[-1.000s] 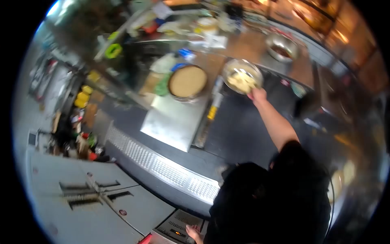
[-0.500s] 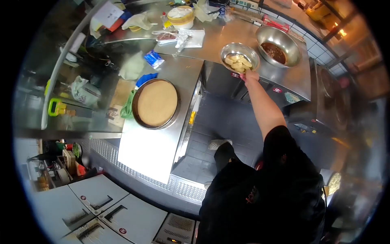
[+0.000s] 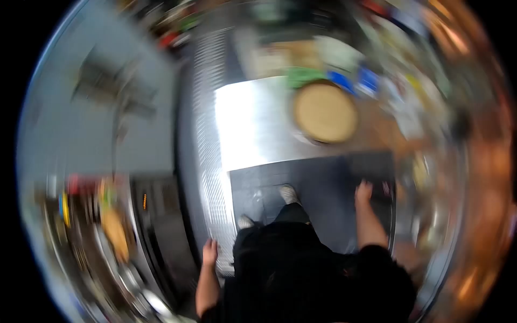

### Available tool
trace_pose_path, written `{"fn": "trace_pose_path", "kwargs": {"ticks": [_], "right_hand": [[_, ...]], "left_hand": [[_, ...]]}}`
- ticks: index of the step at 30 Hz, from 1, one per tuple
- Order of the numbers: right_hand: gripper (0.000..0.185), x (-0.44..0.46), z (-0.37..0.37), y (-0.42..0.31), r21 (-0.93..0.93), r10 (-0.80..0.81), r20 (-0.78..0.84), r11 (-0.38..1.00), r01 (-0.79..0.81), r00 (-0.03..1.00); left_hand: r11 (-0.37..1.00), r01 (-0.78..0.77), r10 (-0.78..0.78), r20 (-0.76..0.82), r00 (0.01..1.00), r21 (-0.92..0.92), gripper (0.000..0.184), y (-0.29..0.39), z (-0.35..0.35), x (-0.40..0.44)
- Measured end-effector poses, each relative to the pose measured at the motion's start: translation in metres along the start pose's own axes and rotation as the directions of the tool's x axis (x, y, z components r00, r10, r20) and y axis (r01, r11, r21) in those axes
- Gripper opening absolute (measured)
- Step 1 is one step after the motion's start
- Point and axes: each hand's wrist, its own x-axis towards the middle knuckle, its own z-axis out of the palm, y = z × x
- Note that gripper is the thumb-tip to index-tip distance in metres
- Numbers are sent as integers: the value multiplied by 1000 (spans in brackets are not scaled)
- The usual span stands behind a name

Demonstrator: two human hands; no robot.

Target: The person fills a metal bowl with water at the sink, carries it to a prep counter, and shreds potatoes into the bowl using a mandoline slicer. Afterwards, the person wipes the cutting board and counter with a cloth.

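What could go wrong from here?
1. Counter bump: the round tan-topped item sits close to the person-side edge of the steel counter; a knock might shift it.
2. Footing: one shoe is right beside the metal floor grating, so a misstep could catch or slip. Wetness can't be judged.
3. Snagging: the green item lies against the round; tugging it may drag that too.

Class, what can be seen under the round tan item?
Metal counter shows beside the round tan item, a green item at its edge; whatever lies directly beneath is covered.
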Motion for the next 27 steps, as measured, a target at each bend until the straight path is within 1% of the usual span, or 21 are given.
{"fn": "trace_pose_path", "kwargs": {"ticks": [1, 2, 3, 4, 5, 6, 7, 8, 9, 10, 12, 13, 14, 15, 16, 17, 19, 22, 23, 24, 27], "right_hand": [[51, -20, 34, 24, -171, -13, 286, 983, 64, 958], [48, -28, 64, 45, -606, 187, 514, 770, 200, 837], [57, -35, 93, 74, -641, 280, 593, 731, 232, 755], [67, -44, 122, 101, -664, 368, 658, 695, 276, 657], [67, -115, 146, 70, -746, 472, 630, 588, 313, 617], [67, -205, 171, 22, -802, 569, 594, 472, 366, 568], [74, -202, 212, 50, -755, 675, 642, 476, 452, 363], [77, -229, 248, 53, -564, 610, 752, 398, 723, 251], [80, -259, 276, 51, -320, 558, 823, 300, 899, 107], [80, -289, 304, 45, -148, 533, 844, 126, 981, 59], [80, -362, 366, 24, 183, 500, 865, -226, 957, -47], [81, -398, 399, 29, 300, 508, 854, -311, 902, -110], [77, -433, 423, 23, 347, 496, 860, -404, 847, -115], [72, -475, 442, 19, 380, 483, 868, -498, 780, -114], [71, -514, 459, 23, 419, 481, 863, -507, 753, -157], [69, -548, 476, 31, 456, 479, 855, -507, 731, -201], [66, -626, 503, 50, 552, 486, 814, -480, 682, -317], [61, -751, 523, 87, 753, 523, 648, -328, 570, -554], [58, -814, 511, 91, 750, 558, 635, -276, 602, -535], [55, -853, 511, 102, 821, 527, 554, -217, 528, -645], [51, -965, 525, 129, 950, 432, 311, -119, 289, -846]], "left_hand": [[964, 236, -236, 14, 972, -122, 48, -19, 14, -18], [862, 431, -430, 63, 901, -267, 52, 22, 8, -43], [839, 518, -512, 82, 855, -167, 56, 37, 3, -63], [864, 477, -483, -1, 876, -164, 59, -8, 29, -80], [844, 490, -514, -67, 855, -219, 61, -31, 40, -102], [769, 579, -608, -31, 793, -270, 61, -19, 33, -123], [736, 604, -652, -81, 754, -306, 61, -47, 52, -147], [712, 620, -684, -125, 719, -331, 60, -78, 75, -162], [701, 628, -700, -156, 697, -338, 60, -102, 94, -174], [684, 625, -714, -170, 679, -376, 60, -120, 107, -192], [534, 710, -816, -63, 574, -459, 60, -153, 117, -229], [422, 735, -848, 55, 527, -531, 60, -180, 125, -245], [477, 754, -855, -38, 518, -452, 59, -200, 158, -263], [434, 764, -847, 72, 526, -478, 59, -221, 172, -281], [337, 815, -878, 155, 453, -472, 60, -218, 158, -296], [317, 820, -871, 196, 451, -477, 59, -230, 153, -311], [167, 792, -892, 252, 375, -588, 56, -264, 154, -326], [238, 788, -911, 150, 383, -568, 56, -312, 86, -333], [255, 769, -928, 77, 366, -587, 56, -331, 63, -329], [272, 749, -939, 6, 345, -604, 57, -350, 44, -324], [274, 707, -957, -112, 268, -652, 57, -401, -24, -292]]}}
